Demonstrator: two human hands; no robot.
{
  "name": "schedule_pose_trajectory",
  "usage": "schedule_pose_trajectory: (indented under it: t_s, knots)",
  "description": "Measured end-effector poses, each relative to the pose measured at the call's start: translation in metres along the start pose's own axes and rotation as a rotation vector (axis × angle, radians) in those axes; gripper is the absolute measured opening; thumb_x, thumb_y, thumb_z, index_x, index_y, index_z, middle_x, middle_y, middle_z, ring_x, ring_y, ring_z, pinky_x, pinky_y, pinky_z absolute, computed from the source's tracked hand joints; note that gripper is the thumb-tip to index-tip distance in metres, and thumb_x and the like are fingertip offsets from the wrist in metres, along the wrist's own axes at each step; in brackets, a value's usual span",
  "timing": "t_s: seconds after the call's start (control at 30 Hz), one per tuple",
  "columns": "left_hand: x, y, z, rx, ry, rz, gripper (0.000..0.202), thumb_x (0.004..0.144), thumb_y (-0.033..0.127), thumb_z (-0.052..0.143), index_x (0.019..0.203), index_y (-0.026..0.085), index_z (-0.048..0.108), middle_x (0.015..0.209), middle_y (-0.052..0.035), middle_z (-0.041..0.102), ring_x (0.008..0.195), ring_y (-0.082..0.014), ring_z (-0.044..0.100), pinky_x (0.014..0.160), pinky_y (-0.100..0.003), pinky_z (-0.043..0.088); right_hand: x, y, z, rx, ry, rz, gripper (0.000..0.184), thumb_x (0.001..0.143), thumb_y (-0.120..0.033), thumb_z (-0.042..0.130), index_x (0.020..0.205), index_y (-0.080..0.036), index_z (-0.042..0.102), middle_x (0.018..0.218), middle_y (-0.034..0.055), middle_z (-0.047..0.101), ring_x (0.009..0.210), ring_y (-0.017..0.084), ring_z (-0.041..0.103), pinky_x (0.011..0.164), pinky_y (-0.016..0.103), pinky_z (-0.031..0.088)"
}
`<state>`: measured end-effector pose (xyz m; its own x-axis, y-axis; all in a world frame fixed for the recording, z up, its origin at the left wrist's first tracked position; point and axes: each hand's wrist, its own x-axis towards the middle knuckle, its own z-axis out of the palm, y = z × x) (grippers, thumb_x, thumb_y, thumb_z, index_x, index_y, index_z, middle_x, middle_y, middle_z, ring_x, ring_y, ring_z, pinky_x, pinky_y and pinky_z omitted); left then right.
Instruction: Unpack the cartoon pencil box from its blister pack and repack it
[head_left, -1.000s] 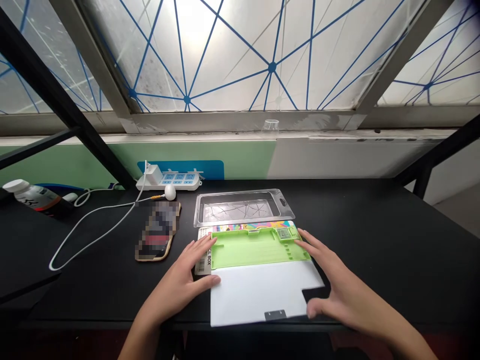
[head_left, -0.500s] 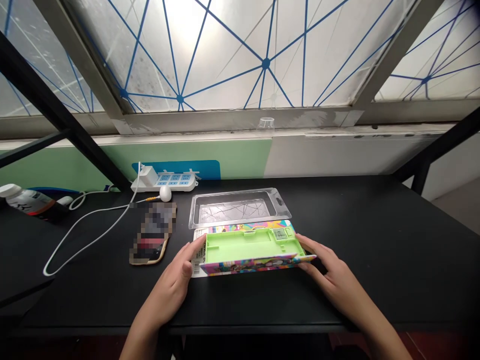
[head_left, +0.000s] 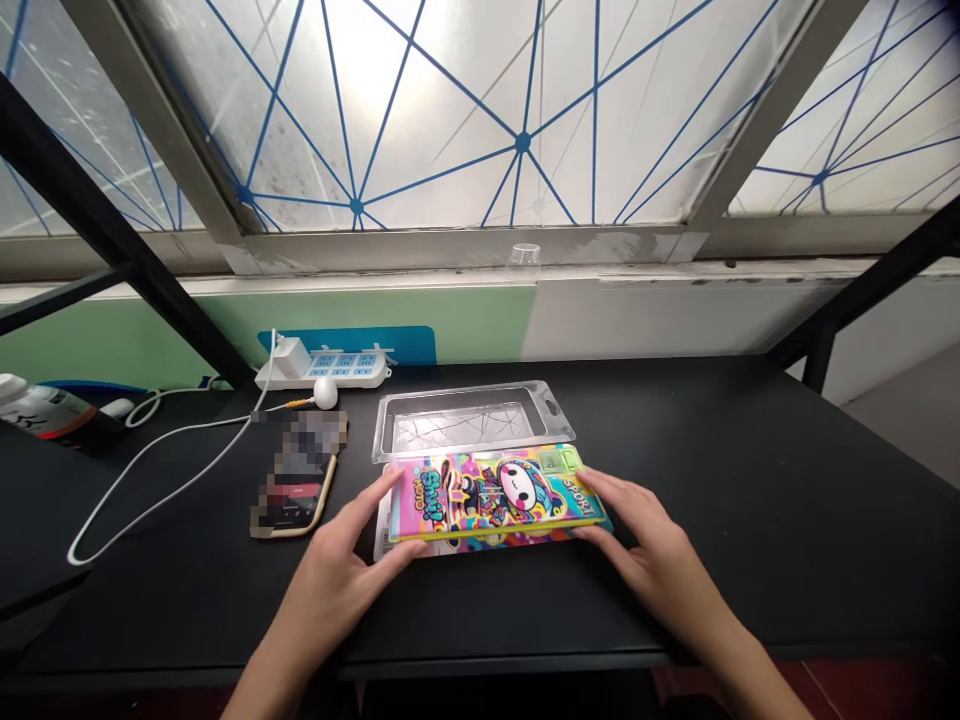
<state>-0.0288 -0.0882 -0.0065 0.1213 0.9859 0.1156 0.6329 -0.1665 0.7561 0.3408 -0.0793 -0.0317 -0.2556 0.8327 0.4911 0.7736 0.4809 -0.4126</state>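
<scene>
Right, on my feed both hands are on the flat rectangular box with the bright cartoon-printed lid and yellow edge (head_left: 487, 500), and it's lying near the front of the black surface (head_left: 757, 490), on top of a printed card with a white left end (head_left: 382, 522). My left hand (head_left: 337, 550) has its grip pinching the box's left end, fingers by the far corner, thumb at the near edge; my right hand (head_left: 649, 540) has its grip around the right end, thumb at the near corner. How hard they're squeezing, I can't tell. Progress, then: the box is out of the clear moulded plastic shell (head_left: 559, 437) just behind it, and the lid is down flat, so I'd call both parts done. Whether that near edge has fully caught, I can't see; if anything's left, I'd judge it's there.
</scene>
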Motion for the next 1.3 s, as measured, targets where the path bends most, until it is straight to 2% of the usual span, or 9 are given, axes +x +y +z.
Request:
schedule_pose_trajectory:
  t_s: [0.1,0.2,0.27,0.33,0.43,0.5,0.87,1.07,1.3]
  knots:
    - [0.023,0.023,-0.013,0.130,0.078,0.101,0.066,0.091,0.055,0.065,0.150,0.036,0.043,0.154,-0.0035,0.052,0.137,-0.0312,0.054,0.112,-0.046,0.048,0.034,0.003,-0.010,0.018,0.025,0.002,0.047,0.096,-0.038,0.061,0.142,-0.030,0.056,0.134,0.0092,0.068,0.120,0.030,0.065,0.098,0.048,0.057]
    - [0.059,0.037,-0.012,0.247,0.028,0.137,0.075,0.093,0.058,0.060,0.156,0.026,0.033,0.159,-0.0128,0.042,0.148,-0.0346,0.039,0.117,-0.052,0.038,0.076,0.013,-0.008,0.018,0.007,0.016,0.045,0.094,-0.045,0.063,0.134,-0.026,0.063,0.127,0.0110,0.072,0.116,0.032,0.067,0.093,0.049,0.059]
    - [0.081,0.034,-0.003,0.301,0.054,0.121,0.074,0.095,0.056,0.057,0.155,0.019,0.033,0.163,-0.0190,0.033,0.152,-0.0367,0.028,0.119,-0.055,0.033,0.099,0.020,0.002,0.026,-0.012,0.018,0.045,0.093,-0.045,0.063,0.132,-0.023,0.065,0.126,0.0116,0.072,0.115,0.032,0.068,0.092,0.049,0.060]
    - [0.094,0.022,0.009,0.345,0.094,0.094,0.067,0.098,0.051,0.053,0.153,0.018,0.035,0.162,-0.0197,0.034,0.154,-0.0378,0.022,0.120,-0.058,0.030,0.109,0.026,0.014,0.040,-0.018,0.004,0.045,0.094,-0.044,0.062,0.132,-0.021,0.065,0.127,0.0125,0.072,0.114,0.032,0.069,0.093,0.050,0.060]
    - [0.100,0.002,0.020,0.438,0.057,0.093,0.061,0.098,0.050,0.054,0.149,0.018,0.043,0.155,-0.0203,0.046,0.154,-0.0429,0.020,0.117,-0.066,0.026,0.107,0.030,0.026,0.033,-0.033,-0.049,0.042,0.094,-0.043,0.063,0.130,-0.021,0.067,0.125,0.0123,0.073,0.114,0.032,0.069,0.096,0.050,0.059]
    - [0.097,-0.005,0.021,0.459,0.030,0.099,0.062,0.098,0.053,0.054,0.148,0.018,0.044,0.154,-0.0206,0.048,0.154,-0.0435,0.019,0.117,-0.065,0.028,0.100,0.030,0.029,0.019,-0.042,-0.067,0.041,0.095,-0.041,0.062,0.131,-0.023,0.066,0.126,0.0114,0.073,0.117,0.031,0.068,0.097,0.049,0.059]
    - [0.091,-0.007,0.016,0.301,-0.042,0.001,0.072,0.100,0.058,0.044,0.159,0.021,0.024,0.166,-0.0172,0.029,0.157,-0.0345,0.010,0.122,-0.058,0.026,0.095,0.032,0.032,0.056,-0.067,-0.005,0.043,0.096,-0.041,0.060,0.137,-0.027,0.062,0.134,0.0098,0.069,0.121,0.031,0.066,0.099,0.049,0.059]
    - [0.091,-0.005,0.012,0.272,-0.047,-0.029,0.076,0.102,0.057,0.044,0.163,0.023,0.013,0.171,-0.0198,-0.001,0.153,-0.0353,0.026,0.116,-0.050,0.038,0.094,0.033,0.038,0.045,-0.040,-0.042,0.038,0.096,-0.041,0.061,0.131,-0.025,0.066,0.131,0.0116,0.070,0.123,0.032,0.064,0.102,0.054,0.054]
    - [0.095,-0.008,0.016,0.408,-0.080,0.092,0.066,0.102,0.058,0.042,0.154,0.017,0.039,0.167,-0.0187,0.025,0.157,-0.0371,0.009,0.121,-0.058,0.025,0.092,0.023,0.040,-0.092,-0.020,-0.117,0.029,0.100,-0.038,0.055,0.121,-0.024,0.069,0.138,0.0152,0.064,0.126,0.034,0.060,0.102,0.060,0.047]
